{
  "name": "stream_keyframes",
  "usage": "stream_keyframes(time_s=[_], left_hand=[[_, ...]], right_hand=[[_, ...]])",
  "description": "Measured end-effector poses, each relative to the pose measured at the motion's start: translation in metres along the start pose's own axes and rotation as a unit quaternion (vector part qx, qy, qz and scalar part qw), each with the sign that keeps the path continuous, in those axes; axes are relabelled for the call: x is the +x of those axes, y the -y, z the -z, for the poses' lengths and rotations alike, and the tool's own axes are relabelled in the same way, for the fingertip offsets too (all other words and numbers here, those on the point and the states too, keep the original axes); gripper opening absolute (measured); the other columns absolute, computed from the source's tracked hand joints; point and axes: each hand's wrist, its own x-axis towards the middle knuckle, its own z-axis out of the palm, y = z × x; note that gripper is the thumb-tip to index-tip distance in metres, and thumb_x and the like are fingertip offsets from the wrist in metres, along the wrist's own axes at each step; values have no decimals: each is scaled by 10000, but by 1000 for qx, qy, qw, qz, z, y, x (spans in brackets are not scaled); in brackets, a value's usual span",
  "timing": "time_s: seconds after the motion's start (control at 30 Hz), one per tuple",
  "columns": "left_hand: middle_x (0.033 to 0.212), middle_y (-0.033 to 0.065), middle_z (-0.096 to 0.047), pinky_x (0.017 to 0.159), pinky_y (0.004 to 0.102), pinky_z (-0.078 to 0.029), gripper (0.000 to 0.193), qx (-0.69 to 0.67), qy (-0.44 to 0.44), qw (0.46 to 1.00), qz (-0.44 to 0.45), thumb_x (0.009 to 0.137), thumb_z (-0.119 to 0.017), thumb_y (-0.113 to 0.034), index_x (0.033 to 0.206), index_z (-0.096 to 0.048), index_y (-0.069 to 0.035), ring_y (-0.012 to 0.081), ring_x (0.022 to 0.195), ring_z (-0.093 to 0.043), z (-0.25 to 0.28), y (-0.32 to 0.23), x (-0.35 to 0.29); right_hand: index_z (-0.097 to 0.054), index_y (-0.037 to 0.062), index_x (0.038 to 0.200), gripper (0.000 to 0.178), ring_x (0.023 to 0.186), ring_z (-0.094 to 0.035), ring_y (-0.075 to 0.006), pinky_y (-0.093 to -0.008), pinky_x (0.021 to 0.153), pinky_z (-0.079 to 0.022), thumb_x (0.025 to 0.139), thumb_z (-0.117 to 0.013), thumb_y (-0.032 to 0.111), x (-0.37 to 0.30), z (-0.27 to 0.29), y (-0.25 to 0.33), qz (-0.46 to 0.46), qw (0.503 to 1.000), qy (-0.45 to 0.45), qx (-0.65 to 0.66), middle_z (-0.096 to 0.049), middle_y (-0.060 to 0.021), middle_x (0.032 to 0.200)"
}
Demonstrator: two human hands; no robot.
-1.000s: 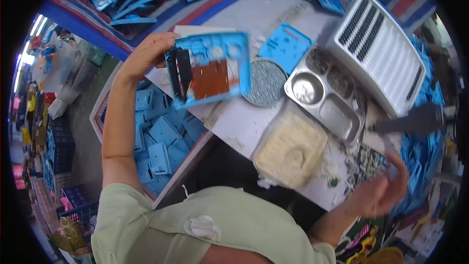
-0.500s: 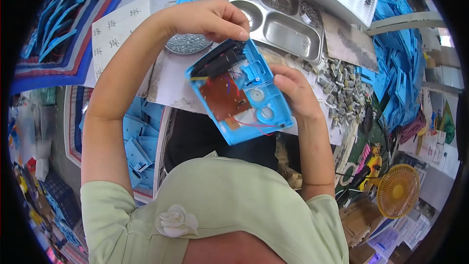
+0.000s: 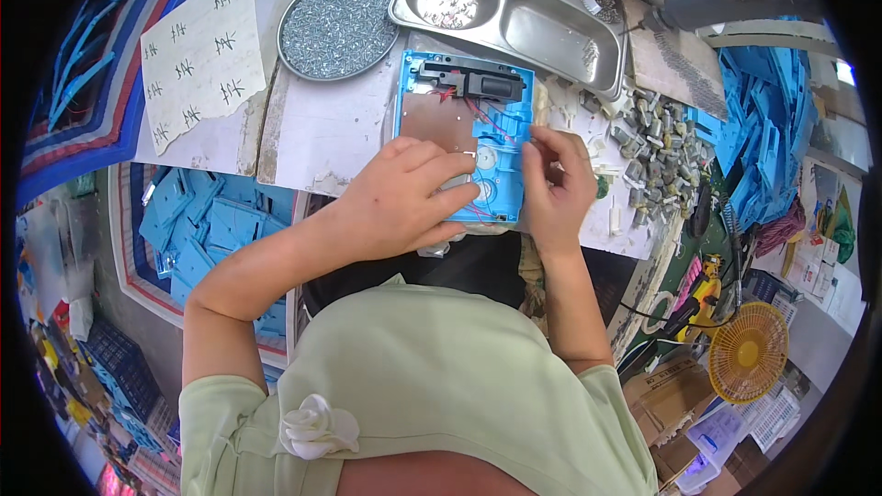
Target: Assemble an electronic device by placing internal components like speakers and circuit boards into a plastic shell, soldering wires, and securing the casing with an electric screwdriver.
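An open blue plastic case (image 3: pixel 519 110) lies on the table before me, its inside facing up. It holds a brown circuit board (image 3: pixel 436 119), a black module (image 3: pixel 491 85) at the far end, red wires and round parts along the right side. My left hand (image 3: pixel 409 188) reaches over the near left of the case, covering part of the board. Its thumb and fingertips close on a small thing that they hide. At the right edge of the case, my right hand (image 3: pixel 562 186) is closed, thumb and fingertips against that edge.
A round dish of small screws (image 3: pixel 340 28) and a steel compartment tray (image 3: pixel 510 23) stand beyond the case. Small metal motors (image 3: pixel 652 156) are heaped at right. A power screwdriver (image 3: pixel 726 0) hangs at upper right. Blue parts (image 3: pixel 234 225) fill a bin at left.
The case has gone from tilted in both hands to lying square on the table. My left hand has moved from its far edge to the near left, over the board.
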Motion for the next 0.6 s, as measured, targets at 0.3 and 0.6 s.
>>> stream_keyframes(time_s=[0.3, 0.6], left_hand=[[1383, 176, -541, 984, 451, -462, 682, 14, 60, 998, -4, 690, -856, -311, 1260, -598, -40, 358, 1171, -560, 14, 8, 25], [1394, 165, -538, 955, 447, -477, 805, 91, 114, 989, -36, 627, -877, -378, 1311, -590, -67, 341, 1192, -552, 21, 12, 33]], right_hand=[[-705, -46, 1056, 180, 723, -640, -99, -220, 532, -497, 880, -702, -84, -66, 81, 22, -154, 940, 201, 228, -658, -134, 975], [-728, 34, 1022, 251, 722, -656, -257, -355, 597, -528, 782, -785, -14, -50, 71, 66, 101, 888, 362, 264, -662, -92, 907]])
